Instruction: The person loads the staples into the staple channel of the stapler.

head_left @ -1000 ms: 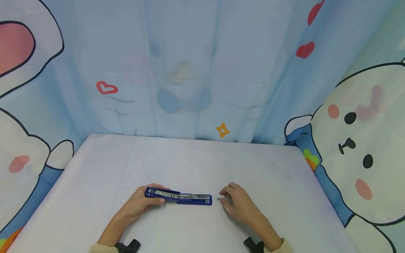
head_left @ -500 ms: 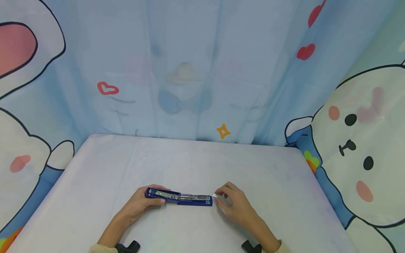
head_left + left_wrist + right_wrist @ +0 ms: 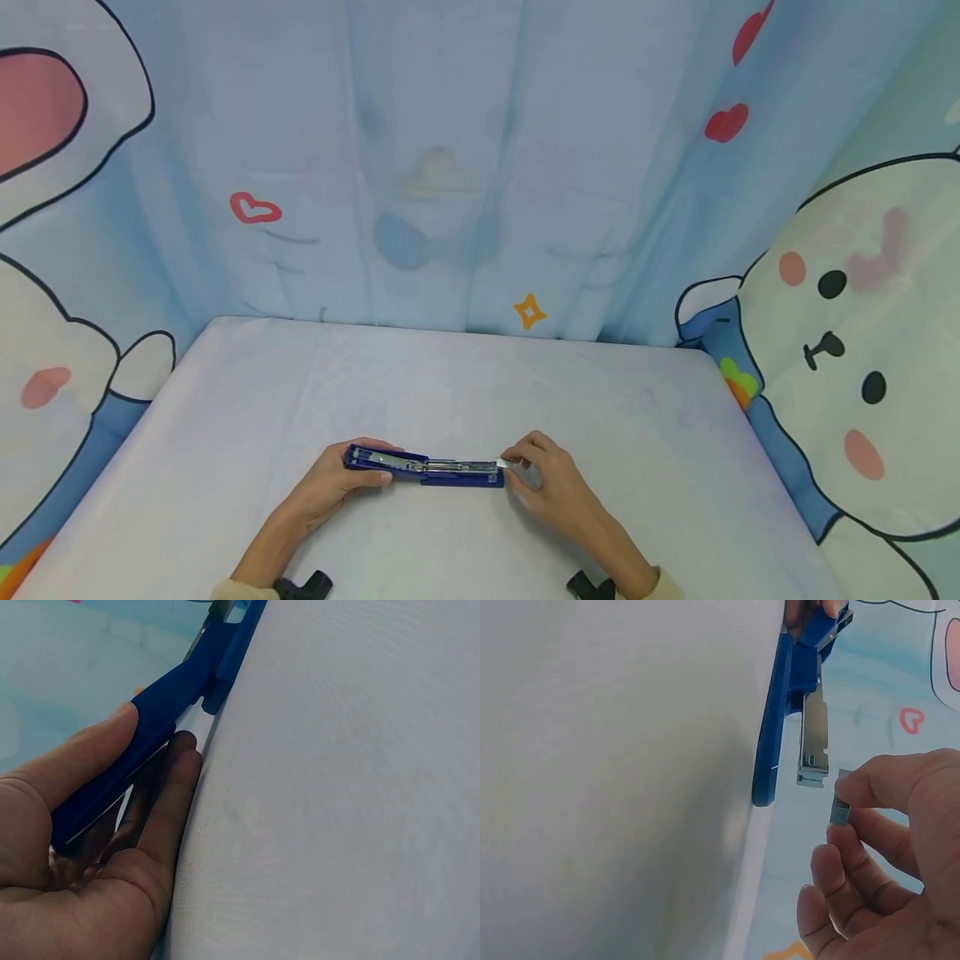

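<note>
A blue stapler (image 3: 461, 479) lies folded wide open on the white table, its metal staple channel (image 3: 814, 742) facing up. My left hand (image 3: 341, 475) grips the raised top part at the left end, thumb (image 3: 97, 754) on the near side and fingers beneath. Between thumb and fingertips, my right hand (image 3: 551, 479) pinches a small strip of staples (image 3: 841, 799). In the right wrist view the strip is held just off the end of the channel; in the head view it overlaps the stapler's right end.
The white-covered table (image 3: 450, 383) reaches back to a blue curtain (image 3: 450, 167) with cartoon prints. Dark wrist mounts (image 3: 303, 585) show below both hands.
My right hand has moved left with the staple strip, from a gap beside the stapler to its right end. The left hand and stapler have stayed almost still.
</note>
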Demonstrator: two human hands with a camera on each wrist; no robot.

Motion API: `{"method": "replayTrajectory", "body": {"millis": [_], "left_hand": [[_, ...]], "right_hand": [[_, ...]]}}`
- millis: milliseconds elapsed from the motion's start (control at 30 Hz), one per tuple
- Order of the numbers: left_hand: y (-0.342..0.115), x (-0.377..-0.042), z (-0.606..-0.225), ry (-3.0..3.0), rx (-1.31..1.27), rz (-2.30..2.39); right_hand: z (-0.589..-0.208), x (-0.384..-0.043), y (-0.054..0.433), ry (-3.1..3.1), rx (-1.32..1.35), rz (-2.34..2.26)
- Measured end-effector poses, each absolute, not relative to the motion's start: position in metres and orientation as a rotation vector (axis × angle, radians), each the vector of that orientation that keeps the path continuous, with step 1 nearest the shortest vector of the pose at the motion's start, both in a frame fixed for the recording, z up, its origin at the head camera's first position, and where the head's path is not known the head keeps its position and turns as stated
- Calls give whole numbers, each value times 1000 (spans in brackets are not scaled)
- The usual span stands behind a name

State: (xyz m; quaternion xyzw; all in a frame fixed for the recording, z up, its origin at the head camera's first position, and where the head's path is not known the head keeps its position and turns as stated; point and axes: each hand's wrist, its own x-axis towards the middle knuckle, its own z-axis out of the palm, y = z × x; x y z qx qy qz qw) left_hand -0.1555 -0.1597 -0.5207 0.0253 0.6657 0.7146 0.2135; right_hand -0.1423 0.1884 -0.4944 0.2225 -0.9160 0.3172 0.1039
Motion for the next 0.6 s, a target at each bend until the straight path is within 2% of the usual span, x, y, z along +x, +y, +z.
{"method": "replayTrajectory", "body": {"millis": [600], "left_hand": [[-158, -155, -519, 1853, 47, 1986]], "right_hand": [[-497, -144, 185, -2698, 705, 956]]}}
